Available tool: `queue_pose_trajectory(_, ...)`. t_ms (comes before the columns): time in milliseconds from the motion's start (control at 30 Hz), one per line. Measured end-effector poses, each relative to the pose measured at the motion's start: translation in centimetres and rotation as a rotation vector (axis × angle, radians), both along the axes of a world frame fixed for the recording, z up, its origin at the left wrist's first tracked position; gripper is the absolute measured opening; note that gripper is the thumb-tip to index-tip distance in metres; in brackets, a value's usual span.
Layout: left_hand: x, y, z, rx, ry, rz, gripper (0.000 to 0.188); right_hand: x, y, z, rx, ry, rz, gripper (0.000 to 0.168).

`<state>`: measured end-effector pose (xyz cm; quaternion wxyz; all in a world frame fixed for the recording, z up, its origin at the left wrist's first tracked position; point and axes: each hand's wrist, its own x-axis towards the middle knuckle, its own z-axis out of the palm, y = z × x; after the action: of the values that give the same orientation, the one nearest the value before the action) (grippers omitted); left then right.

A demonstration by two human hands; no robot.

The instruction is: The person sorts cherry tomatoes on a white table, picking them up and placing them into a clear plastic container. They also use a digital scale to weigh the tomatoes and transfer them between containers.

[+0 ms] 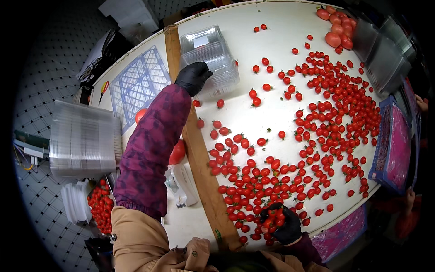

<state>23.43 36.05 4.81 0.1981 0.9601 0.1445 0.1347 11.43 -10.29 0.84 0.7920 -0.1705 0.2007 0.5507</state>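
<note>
My left hand, in a black glove, reaches out to the near left corner of a stack of clear plastic clamshell containers beside the wooden strip. Its fingers are bent at the stack's edge; whether they grip it cannot be told. My right hand, also black-gloved, is low at the table's near edge with several cherry tomatoes held in its curled fingers. Around and beyond it many loose cherry tomatoes lie on the white tabletop, densest toward the right.
A wooden strip crosses the table. Left of it are a blue plastic grate, scissors, a white tape dispenser and stacked clear trays. Larger tomatoes lie far right; a blue crate stands at the right edge, near another person's hand.
</note>
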Motion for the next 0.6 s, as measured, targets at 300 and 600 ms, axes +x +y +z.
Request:
queue_pose_trajectory(300, -3.2, 1.9, 4.1, -0.163, -0.796, 0.236, 0.013, -0.2, 0.5, 0.4, -0.006, 0.003, 0.041, 0.035)
queue_pose_trajectory(600, -28.8, -12.9, 12.4, 0.580, -0.581, 0.078, 0.022, 1.0, 4.6, 1.9, -0.077, -0.112, 0.051, 0.039)
